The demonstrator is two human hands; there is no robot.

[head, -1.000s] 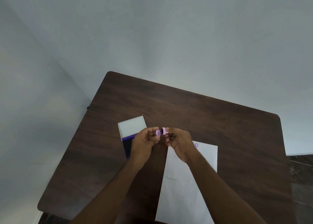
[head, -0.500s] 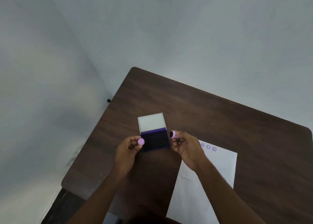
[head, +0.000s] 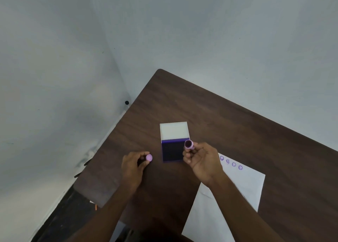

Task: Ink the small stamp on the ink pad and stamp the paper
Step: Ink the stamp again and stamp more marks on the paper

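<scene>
right hand (head: pixel 202 161) pinches the stamp (head: pixel 189 144) in curled fingertips, its dark inked face tilted up toward the camera, held just over the near right corner of the ink pad (head: pixel 172 152). left hand (head: pixel 132 166) pinches the pink cap (head: pixel 149 157) between thumb and fingers, left of the pad and apart from it. pad lies open mid-table (head: pixel 219 117), white lid (head: pixel 174 131) flipped toward the far edge, dark ink surface nearer. paper (head: pixel 237 190) lies right of the pad toward the table's near edge, partly under the right forearm, with four purple marks (head: pixel 231 162) in a row along its far edge. stamp is clear of the paper.
</scene>
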